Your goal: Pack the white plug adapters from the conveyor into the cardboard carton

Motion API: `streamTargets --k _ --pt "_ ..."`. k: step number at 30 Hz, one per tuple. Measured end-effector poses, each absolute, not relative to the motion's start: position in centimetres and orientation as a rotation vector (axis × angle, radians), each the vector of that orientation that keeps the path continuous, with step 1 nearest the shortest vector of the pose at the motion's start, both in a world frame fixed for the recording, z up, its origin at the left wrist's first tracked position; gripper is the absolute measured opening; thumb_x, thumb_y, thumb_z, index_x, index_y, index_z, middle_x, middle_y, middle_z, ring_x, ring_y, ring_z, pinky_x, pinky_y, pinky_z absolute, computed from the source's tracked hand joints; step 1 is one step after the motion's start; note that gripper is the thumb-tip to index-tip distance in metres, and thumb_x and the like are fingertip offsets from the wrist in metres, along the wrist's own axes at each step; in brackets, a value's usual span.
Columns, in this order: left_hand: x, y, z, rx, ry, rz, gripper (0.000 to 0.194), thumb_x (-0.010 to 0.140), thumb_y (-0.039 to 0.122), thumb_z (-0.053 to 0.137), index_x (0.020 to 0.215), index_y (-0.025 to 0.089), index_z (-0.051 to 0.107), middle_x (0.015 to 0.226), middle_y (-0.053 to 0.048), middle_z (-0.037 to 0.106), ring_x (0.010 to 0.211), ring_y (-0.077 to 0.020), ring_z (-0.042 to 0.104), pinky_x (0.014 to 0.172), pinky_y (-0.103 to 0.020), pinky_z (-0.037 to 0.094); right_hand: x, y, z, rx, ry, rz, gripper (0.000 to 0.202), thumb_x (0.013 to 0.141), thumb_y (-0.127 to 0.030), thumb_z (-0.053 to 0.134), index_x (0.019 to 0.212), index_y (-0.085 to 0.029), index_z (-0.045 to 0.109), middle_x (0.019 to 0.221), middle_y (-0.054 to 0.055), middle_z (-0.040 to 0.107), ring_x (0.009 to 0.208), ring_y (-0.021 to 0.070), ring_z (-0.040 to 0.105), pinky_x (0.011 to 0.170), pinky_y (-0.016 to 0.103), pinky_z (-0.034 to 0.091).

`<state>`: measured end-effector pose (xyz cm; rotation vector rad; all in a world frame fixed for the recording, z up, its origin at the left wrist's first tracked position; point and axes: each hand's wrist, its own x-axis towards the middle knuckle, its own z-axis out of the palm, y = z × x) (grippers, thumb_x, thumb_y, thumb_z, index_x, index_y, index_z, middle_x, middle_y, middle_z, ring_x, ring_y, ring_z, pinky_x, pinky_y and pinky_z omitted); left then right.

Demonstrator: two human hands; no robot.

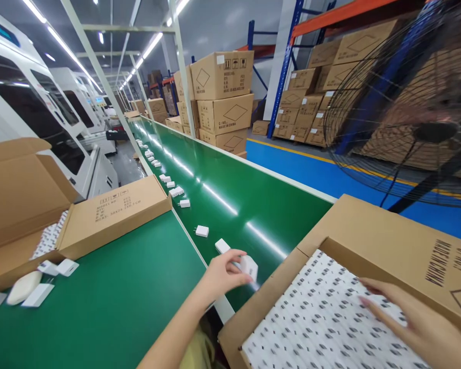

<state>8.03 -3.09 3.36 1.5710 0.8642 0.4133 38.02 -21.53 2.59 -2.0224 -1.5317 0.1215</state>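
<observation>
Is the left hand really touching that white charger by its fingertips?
Touching. The head view shows the left hand pinching the white charger, with the index finger across its upper side and the thumb at its lower edge.

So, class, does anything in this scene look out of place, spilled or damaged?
One mild oddity: on the green table, a rounded off-white object lies among loose white chargers beside the open carton. Its smooth, curved shape doesn't match theirs; I can't tell what it is. No spill or damage shows.
</observation>
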Motion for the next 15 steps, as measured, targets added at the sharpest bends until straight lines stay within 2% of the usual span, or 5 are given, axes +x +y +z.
streamTargets --k 3,6,10,13,15 --pt "9.0 -6.3 4.7 1.356 0.703 0.415 0.051 0.056 0.026 0.075 0.103 0.017 0.058 0.098 -0.005 0.06 0.073 -0.0132 0.06 0.066 -0.024 0.047 31.5 -19.6 5.1 -1.733 -1.796 0.193 0.047 0.077 -0.04 0.058 0.121 -0.034 0.043 0.113 0.007 0.059 0.091 0.0266 0.061 0.069 0.036 0.057" --pt "9.6 -8.5 5.7 1.284 0.623 0.39 0.053 0.053 0.03 0.077 0.101 0.017 0.058 0.094 -0.005 0.061 0.071 -0.0131 0.059 0.065 -0.024 0.047 26.9 -18.1 6.4 -1.472 -1.909 0.257 0.047 0.079 -0.028 0.057 0.123 -0.035 0.04 0.117 0.004 0.056 0.104 0.0219 0.054 0.081 0.033 0.052" --pt "9.4 -9.8 6.7 1.337 0.661 0.383 0.059 0.053 0.033 0.077 0.104 0.017 0.053 0.089 -0.004 0.061 0.073 -0.015 0.059 0.069 -0.027 0.047 25.1 -17.6 6.0 -1.296 -1.813 0.349 0.048 0.077 -0.011 0.048 0.119 -0.036 0.045 0.114 0.0 0.059 0.103 0.0186 0.055 0.083 0.029 0.05" --pt "9.0 -9.8 7.1 1.396 0.627 0.307 0.07 0.061 0.036 0.073 0.121 0.02 0.04 0.1 -0.007 0.061 0.086 -0.0184 0.059 0.077 -0.031 0.046 26.0 -18.8 5.5 -1.4 -1.687 0.514 0.044 0.077 -0.018 0.054 0.117 -0.038 0.049 0.112 0.0 0.06 0.1 0.0219 0.057 0.083 0.031 0.05" --pt "8.8 -9.0 7.0 1.494 0.583 0.204 0.06 0.074 0.037 0.06 0.126 0.022 0.034 0.109 -0.008 0.059 0.096 -0.0191 0.057 0.083 -0.033 0.045 28.1 -20.2 5.5 -1.617 -1.512 0.574 0.037 0.074 -0.03 0.061 0.11 -0.037 0.055 0.11 0.001 0.061 0.099 0.0262 0.057 0.082 0.035 0.05"
